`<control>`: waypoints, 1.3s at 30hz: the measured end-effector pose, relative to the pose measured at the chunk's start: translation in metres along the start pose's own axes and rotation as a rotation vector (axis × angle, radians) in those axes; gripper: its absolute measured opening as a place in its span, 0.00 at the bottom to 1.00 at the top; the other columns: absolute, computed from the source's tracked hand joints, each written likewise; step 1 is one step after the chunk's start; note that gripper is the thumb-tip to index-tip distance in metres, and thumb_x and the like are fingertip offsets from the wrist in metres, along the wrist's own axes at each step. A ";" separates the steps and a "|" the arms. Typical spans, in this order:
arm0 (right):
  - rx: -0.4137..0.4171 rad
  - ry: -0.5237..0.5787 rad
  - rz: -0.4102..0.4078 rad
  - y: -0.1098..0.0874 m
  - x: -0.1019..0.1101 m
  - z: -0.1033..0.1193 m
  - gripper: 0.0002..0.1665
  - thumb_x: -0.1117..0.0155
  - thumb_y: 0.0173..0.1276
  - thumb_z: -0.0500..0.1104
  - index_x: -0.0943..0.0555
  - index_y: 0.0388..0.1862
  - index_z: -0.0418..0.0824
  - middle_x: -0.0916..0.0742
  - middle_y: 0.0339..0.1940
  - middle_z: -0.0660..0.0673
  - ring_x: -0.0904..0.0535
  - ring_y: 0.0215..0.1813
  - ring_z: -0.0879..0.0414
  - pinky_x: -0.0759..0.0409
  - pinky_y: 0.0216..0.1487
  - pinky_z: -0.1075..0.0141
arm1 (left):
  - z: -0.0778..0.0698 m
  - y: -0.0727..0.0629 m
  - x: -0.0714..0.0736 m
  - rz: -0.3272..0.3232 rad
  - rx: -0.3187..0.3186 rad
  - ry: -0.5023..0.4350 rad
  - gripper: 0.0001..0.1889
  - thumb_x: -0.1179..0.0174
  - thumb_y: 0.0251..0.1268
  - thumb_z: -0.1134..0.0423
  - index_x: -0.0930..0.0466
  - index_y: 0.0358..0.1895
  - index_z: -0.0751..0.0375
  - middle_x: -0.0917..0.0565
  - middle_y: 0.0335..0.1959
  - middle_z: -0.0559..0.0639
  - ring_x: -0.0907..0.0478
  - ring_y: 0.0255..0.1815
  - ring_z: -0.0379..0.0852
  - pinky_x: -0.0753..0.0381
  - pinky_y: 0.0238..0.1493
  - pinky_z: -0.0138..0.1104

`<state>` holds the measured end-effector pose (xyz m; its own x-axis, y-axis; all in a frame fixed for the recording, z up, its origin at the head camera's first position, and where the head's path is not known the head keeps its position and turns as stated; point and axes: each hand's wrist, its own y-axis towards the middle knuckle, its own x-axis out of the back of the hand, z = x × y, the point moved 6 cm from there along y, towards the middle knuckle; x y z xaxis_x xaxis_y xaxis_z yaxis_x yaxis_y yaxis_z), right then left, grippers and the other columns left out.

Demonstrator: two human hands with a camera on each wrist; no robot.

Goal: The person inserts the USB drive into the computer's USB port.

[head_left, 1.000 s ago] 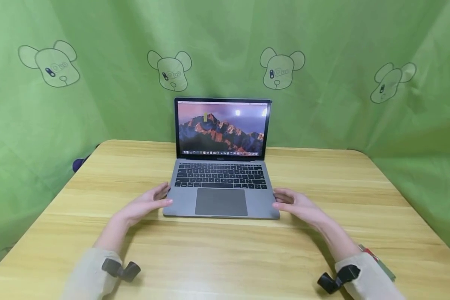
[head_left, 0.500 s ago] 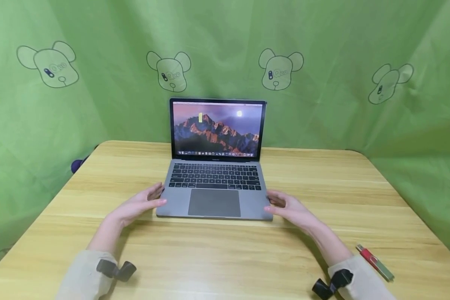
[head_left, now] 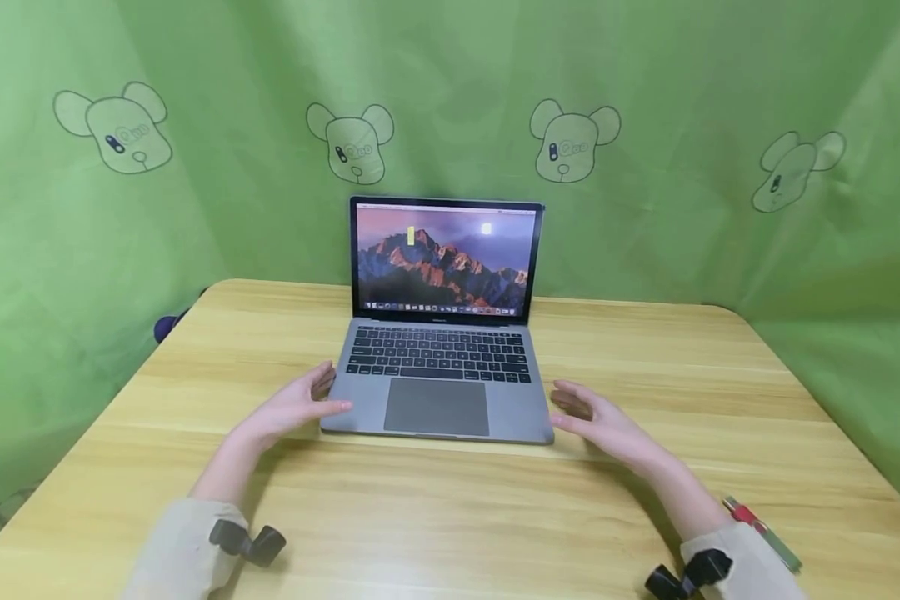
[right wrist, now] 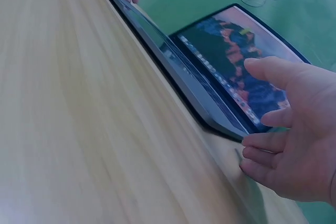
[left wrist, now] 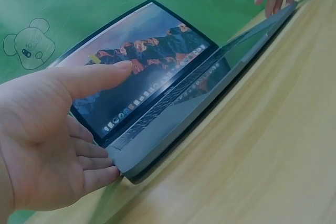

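Observation:
A grey laptop (head_left: 367,400) lies unfolded on the wooden table, its lit screen (head_left: 444,260) showing a mountain picture. At its left front edge is my left hand (head_left: 288,410); the fingers lie along the side and the thumb extends over the palm rest. In the left wrist view, the left thumb is lifted off the laptop and the fingertips meet its edge. Beside the right edge, my right hand (head_left: 607,425) is spread with a small gap to the laptop. The right wrist view shows its fingers loosely bent, holding nothing.
A red and green USB stick (head_left: 765,533) lies on the table (head_left: 435,517) by the right sleeve, partly covered. Green curtains (head_left: 450,67) with bear-head drawings hang behind and at both sides. A black camera is strapped to each sleeve.
The laptop has shifted slightly left on the table. My right hand, which was touching its right edge, has come away to the right. The left hand stays at the left edge.

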<state>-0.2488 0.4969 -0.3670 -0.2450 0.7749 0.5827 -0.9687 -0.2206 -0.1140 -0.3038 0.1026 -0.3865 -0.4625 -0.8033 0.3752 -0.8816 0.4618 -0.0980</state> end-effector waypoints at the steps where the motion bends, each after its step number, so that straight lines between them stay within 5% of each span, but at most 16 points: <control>1: 0.015 -0.016 -0.010 -0.003 0.003 0.000 0.42 0.43 0.68 0.48 0.48 0.71 0.30 0.34 0.66 0.29 0.41 0.67 0.35 0.44 0.65 0.41 | 0.000 0.000 0.000 -0.004 0.001 0.010 0.49 0.38 0.60 0.57 0.64 0.70 0.77 0.54 0.70 0.72 0.55 0.71 0.65 0.54 0.69 0.50; 9: 0.074 -0.116 -0.080 -0.039 0.043 0.000 0.41 0.46 0.70 0.46 0.51 0.72 0.29 0.35 0.65 0.27 0.37 0.63 0.30 0.33 0.58 0.42 | 0.001 0.001 -0.001 -0.001 -0.022 0.076 0.51 0.36 0.57 0.57 0.65 0.69 0.78 0.53 0.70 0.73 0.54 0.70 0.66 0.54 0.69 0.51; 14: 0.034 -0.191 -0.133 -0.067 0.071 -0.009 0.42 0.44 0.69 0.47 0.52 0.72 0.31 0.35 0.65 0.27 0.37 0.62 0.31 0.28 0.55 0.61 | 0.000 0.000 -0.002 -0.009 -0.042 0.168 0.53 0.34 0.55 0.55 0.63 0.69 0.79 0.52 0.69 0.73 0.53 0.70 0.65 0.53 0.69 0.51; 20: -0.033 -0.315 -0.160 -0.099 0.093 -0.029 0.43 0.43 0.68 0.47 0.52 0.71 0.27 0.32 0.61 0.25 0.36 0.58 0.30 0.25 0.50 0.55 | -0.002 -0.001 -0.003 -0.024 -0.052 0.295 0.55 0.33 0.52 0.51 0.61 0.69 0.79 0.49 0.69 0.73 0.51 0.69 0.65 0.52 0.68 0.52; 22: -0.049 -0.371 -0.170 -0.109 0.098 -0.037 0.43 0.41 0.67 0.46 0.49 0.70 0.26 0.30 0.59 0.25 0.32 0.56 0.35 0.23 0.46 0.60 | -0.003 -0.001 -0.004 -0.030 -0.062 0.323 0.55 0.33 0.51 0.51 0.60 0.69 0.79 0.48 0.68 0.73 0.50 0.69 0.66 0.52 0.68 0.53; 27: -0.054 -0.446 -0.186 -0.131 0.105 -0.056 0.42 0.34 0.61 0.43 0.42 0.65 0.22 0.24 0.52 0.26 0.29 0.46 0.71 0.24 0.35 0.74 | -0.002 0.000 -0.005 -0.045 -0.081 0.363 0.55 0.32 0.50 0.50 0.59 0.69 0.79 0.46 0.68 0.74 0.47 0.68 0.67 0.49 0.67 0.53; 29: -0.072 -0.474 -0.181 -0.137 0.106 -0.062 0.43 0.33 0.60 0.43 0.42 0.64 0.21 0.23 0.50 0.26 0.28 0.45 0.70 0.23 0.35 0.69 | -0.001 0.001 -0.006 -0.050 -0.084 0.372 0.56 0.32 0.49 0.49 0.59 0.69 0.79 0.47 0.68 0.73 0.47 0.68 0.66 0.48 0.67 0.54; 34: -0.152 -0.540 -0.156 -0.149 0.109 -0.077 0.43 0.33 0.60 0.47 0.40 0.61 0.20 0.21 0.46 0.28 0.22 0.45 0.46 0.23 0.37 0.56 | 0.001 0.001 -0.006 -0.058 -0.080 0.384 0.56 0.31 0.48 0.49 0.59 0.69 0.78 0.49 0.69 0.73 0.48 0.68 0.67 0.48 0.67 0.54; 39: -0.241 -0.560 -0.118 -0.155 0.109 -0.091 0.40 0.32 0.58 0.50 0.33 0.56 0.22 0.18 0.39 0.42 0.27 0.35 0.69 0.25 0.32 0.66 | 0.003 0.002 -0.005 -0.069 -0.058 0.412 0.58 0.31 0.47 0.47 0.59 0.69 0.78 0.50 0.69 0.74 0.48 0.68 0.67 0.48 0.66 0.55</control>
<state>-0.1287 0.6690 -0.3590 -0.1408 0.3431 0.9287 -0.9858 0.0382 -0.1636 -0.3034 0.1060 -0.3910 -0.3160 -0.6205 0.7177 -0.8969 0.4421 -0.0126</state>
